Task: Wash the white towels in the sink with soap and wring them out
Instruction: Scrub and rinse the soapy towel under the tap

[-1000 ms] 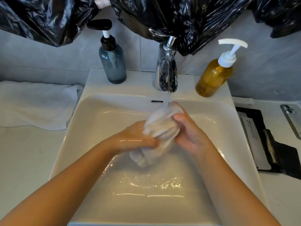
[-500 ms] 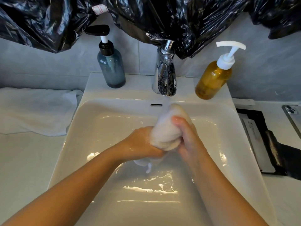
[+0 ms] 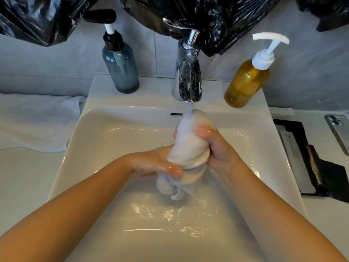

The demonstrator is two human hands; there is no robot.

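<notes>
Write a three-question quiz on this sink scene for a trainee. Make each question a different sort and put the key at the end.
1. True or false: the left hand and the right hand both grip the wet towel under the running tap.
2. Which bottle stands right of the tap?
A. a blue-grey bottle with a black pump
B. the amber bottle with a white pump
C. no bottle
3. Fill in: the second white towel lies on the counter to the ___ of the sink.

Key: 1 true; 2 B; 3 left.
</notes>
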